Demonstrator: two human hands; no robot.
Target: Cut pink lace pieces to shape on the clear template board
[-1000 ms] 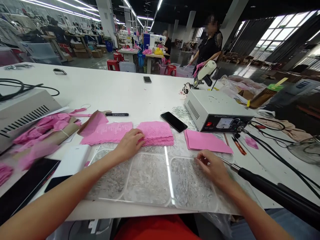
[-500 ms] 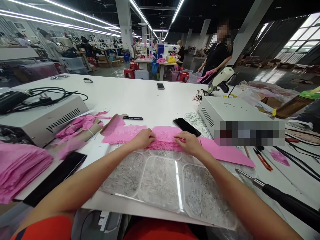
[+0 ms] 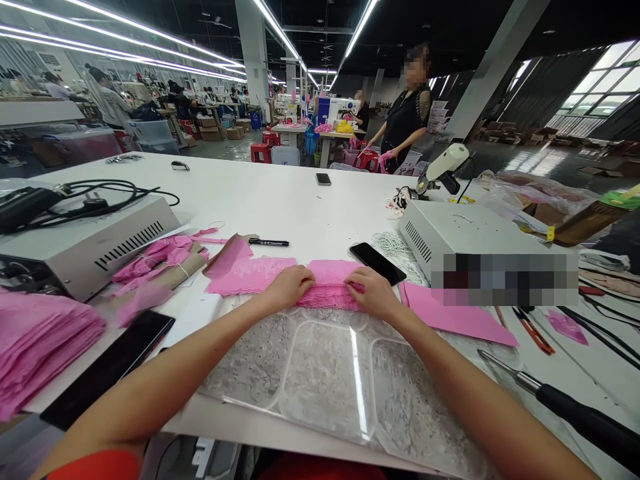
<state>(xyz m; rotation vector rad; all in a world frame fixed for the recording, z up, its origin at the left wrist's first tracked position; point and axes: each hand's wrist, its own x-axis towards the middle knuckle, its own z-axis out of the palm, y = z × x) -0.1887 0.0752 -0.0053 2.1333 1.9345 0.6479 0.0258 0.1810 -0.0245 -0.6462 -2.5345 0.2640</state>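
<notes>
A stack of pink lace fabric [image 3: 330,298] with scalloped front edges lies in front of me at the far side of a clear mat [image 3: 325,377]. My left hand [image 3: 290,287] pinches the top lace layer at its left end, fingertips closed. At the right end, my right hand [image 3: 374,292] pinches the same layer between thumb and fingers. Between the hands the layer's near edge is raised slightly off the stack. Another pink lace piece [image 3: 245,275] lies beside my left hand, and a flat pink sheet [image 3: 455,315] is right of my right hand.
Grey machine boxes [image 3: 480,227] stand on both sides. A black phone [image 3: 377,262] and a marker [image 3: 269,243] lie beyond the lace. Folded pink fabric [image 3: 45,347] is piled at left; a black-handled soldering iron [image 3: 575,410] lies at right. A co-worker [image 3: 407,113] stands behind the table.
The near edge of the top lace layer is now raised a little between my hands, which stay at its two ends. The co-worker has moved left, carrying pink material.
</notes>
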